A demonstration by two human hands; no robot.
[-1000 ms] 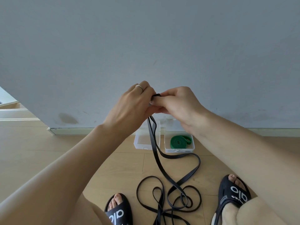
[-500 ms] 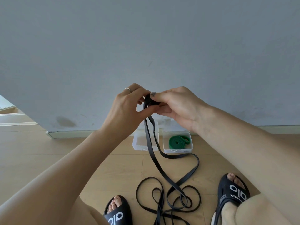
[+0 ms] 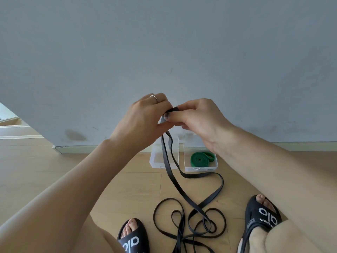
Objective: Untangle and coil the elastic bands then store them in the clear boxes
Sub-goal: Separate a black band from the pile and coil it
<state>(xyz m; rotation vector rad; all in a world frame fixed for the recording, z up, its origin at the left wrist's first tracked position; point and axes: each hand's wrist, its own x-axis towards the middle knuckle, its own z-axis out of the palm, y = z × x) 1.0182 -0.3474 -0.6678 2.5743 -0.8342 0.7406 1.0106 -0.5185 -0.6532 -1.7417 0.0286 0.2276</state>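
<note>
Two hands meet at chest height before the grey wall. Left hand (image 3: 145,117), a thin ring on one finger, fingers curled, pinches the top of the long flat black elastic band (image 3: 170,167); right hand (image 3: 198,121) pinches the same spot from the other side, thumb pressed on a small first turn of the band.

Item, band: I see it hang from the pinch in two strands, cross the wooden plank floor (image 3: 45,165), and end in a loose snarl of loops between the two black slide sandals (image 3: 262,216).

Item, containers: left clear plastic box (image 3: 155,161), with no band that I can make out in it, and the hanging strands pass in front of it; right clear plastic box (image 3: 200,168), which holds a coiled green elastic band (image 3: 199,158).

Risks, as I judge them:
- Snarl on the floor may tighten into a knot if I draw the band up before the loops are freed.
- First turn is small and springy; a slack pinch would let it unroll.
- Trailing strand lies just beside the right box and could drag or tip it.
- Loops lie near the sandals and may catch on a foot.
</note>
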